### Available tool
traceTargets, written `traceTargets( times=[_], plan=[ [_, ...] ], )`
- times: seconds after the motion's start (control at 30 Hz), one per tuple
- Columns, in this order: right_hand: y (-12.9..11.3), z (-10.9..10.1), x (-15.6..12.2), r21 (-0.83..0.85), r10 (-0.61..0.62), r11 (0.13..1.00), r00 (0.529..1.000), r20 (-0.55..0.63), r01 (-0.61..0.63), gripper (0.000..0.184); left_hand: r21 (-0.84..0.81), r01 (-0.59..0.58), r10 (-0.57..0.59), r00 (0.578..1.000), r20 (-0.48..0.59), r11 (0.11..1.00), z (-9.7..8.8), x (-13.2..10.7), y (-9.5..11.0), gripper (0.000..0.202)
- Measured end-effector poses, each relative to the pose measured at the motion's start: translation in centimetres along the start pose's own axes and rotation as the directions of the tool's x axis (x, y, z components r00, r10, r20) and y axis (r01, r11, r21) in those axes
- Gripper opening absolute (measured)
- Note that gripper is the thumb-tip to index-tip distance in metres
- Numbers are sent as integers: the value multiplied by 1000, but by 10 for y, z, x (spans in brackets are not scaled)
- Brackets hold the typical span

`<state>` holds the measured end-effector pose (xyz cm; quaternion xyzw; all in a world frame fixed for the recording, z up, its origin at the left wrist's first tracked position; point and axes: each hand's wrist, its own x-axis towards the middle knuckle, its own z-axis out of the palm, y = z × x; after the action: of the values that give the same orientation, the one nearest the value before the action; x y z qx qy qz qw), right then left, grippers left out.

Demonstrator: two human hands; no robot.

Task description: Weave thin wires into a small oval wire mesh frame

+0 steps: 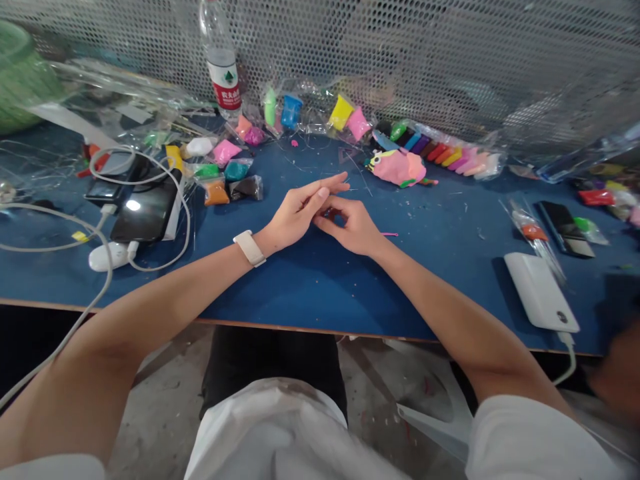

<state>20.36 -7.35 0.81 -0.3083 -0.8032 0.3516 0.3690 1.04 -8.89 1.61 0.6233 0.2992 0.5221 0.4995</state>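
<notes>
Both my hands meet at the middle of the blue table (310,287). My left hand (300,212), with a white watch band on the wrist, has its fingers stretched flat over the right. Beneath it, my right hand (350,225) has its fingers curled together around a small dark-red bit that I cannot make out. A thin pink strip (389,234) lies on the table just right of my right hand. A pink clay fish figure (399,167) lies beyond the hands.
Small bags of coloured clay (227,175) lie at the back left, a row of clay sticks (445,153) at the back right. Nearby are a water bottle (223,63), phones (146,212) with white cables, a white power bank (541,291) and a perforated metal wall behind.
</notes>
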Motion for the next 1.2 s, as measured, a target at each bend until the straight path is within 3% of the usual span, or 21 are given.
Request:
traceTargets(
  times=[0.1,0.2,0.3,0.37,0.5,0.67,0.8,0.97,1.2],
  plan=[
    [5,-7,2,-19,4,1000,999,-34,-5,35,176,-101,94,994,49,979,-4,1,4,47],
    [15,-21,6,-41,-1,999,987,-162,-6,40,499,-203,175,979,102,843,-14,2,4,40],
    [34,-36,9,-10,33,999,944,-327,-38,41,786,-139,100,990,99,602,-20,4,-5,41],
    [47,-42,10,40,88,996,924,-373,-79,42,881,-85,22,996,84,466,-22,5,-15,48],
    [61,-43,10,53,158,987,928,-336,-148,37,926,-43,-57,996,69,375,-21,6,-33,51],
    [52,-38,9,47,176,984,932,-317,-170,26,911,11,-96,995,32,412,-25,11,-38,53],
    [43,-31,9,37,177,984,942,-285,-174,26,870,-14,-100,992,72,492,-30,15,-34,43],
    [32,-20,8,146,197,976,948,-250,-164,32,731,-6,-35,998,42,682,-33,16,-24,15],
    [17,-19,7,227,211,962,943,-257,-153,33,407,27,-34,999,10,913,-32,17,-22,14]
  ],
)
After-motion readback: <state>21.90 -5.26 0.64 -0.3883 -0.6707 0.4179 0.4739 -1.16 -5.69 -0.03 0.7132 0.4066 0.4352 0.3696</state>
